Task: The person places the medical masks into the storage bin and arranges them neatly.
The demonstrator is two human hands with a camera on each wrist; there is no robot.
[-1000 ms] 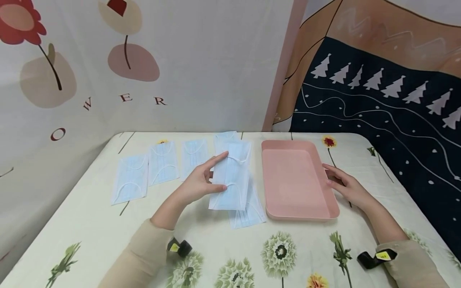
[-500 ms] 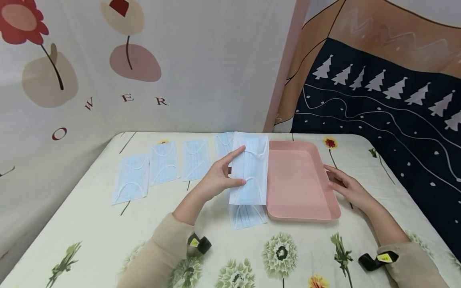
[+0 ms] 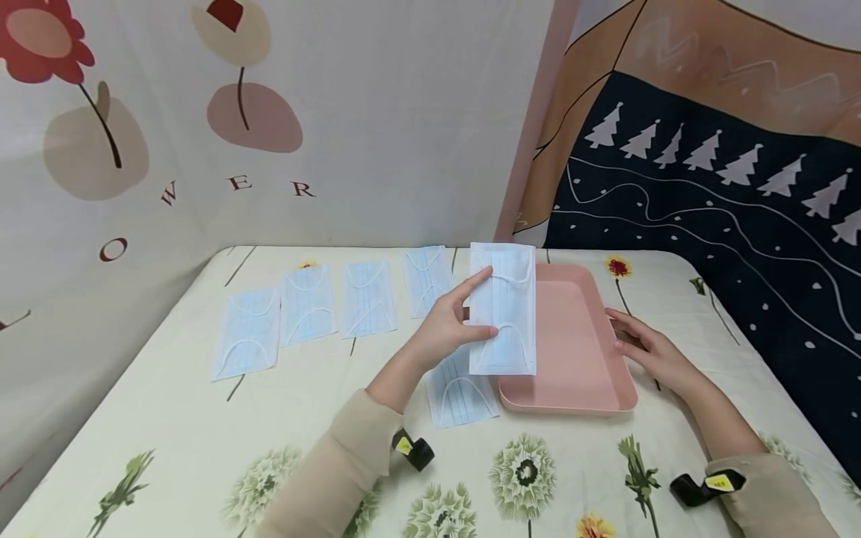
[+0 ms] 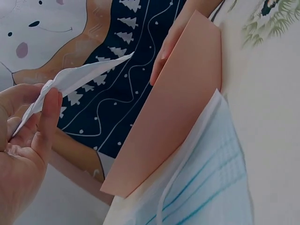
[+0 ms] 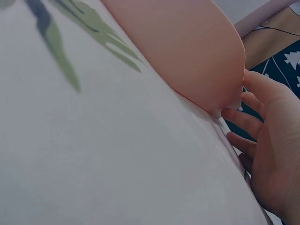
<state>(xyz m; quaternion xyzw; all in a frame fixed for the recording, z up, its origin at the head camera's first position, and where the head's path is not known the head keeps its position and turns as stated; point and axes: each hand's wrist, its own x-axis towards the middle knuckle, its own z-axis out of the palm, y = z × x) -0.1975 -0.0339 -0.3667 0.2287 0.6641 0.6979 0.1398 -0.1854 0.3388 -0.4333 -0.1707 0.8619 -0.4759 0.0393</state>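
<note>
My left hand [image 3: 444, 329] pinches a light blue face mask [image 3: 513, 314] by its left edge, thumb on top. Held up and lying nearly flat, the mask overlaps the left side of a pink rectangular tray [image 3: 585, 359] in the head view. In the left wrist view the held mask [image 4: 79, 77] shows edge-on, raised above the tray [image 4: 164, 112]. My right hand [image 3: 649, 347] rests at the tray's right side, fingers loosely bent. Its fingertips touch the outer wall [image 5: 187, 51] in the right wrist view. The visible part of the tray floor holds nothing.
Another mask [image 3: 460, 396] lies against the tray's near left side, partly under my left hand. Farther left and back, several masks [image 3: 308, 306] lie in a row on the flowered tablecloth [image 3: 168, 418]. Printed cloth [image 3: 403, 149] hangs behind the table.
My left hand has carried the mask rightward from above the lying masks to over the tray's left side. The right hand has stayed at the tray's right wall.
</note>
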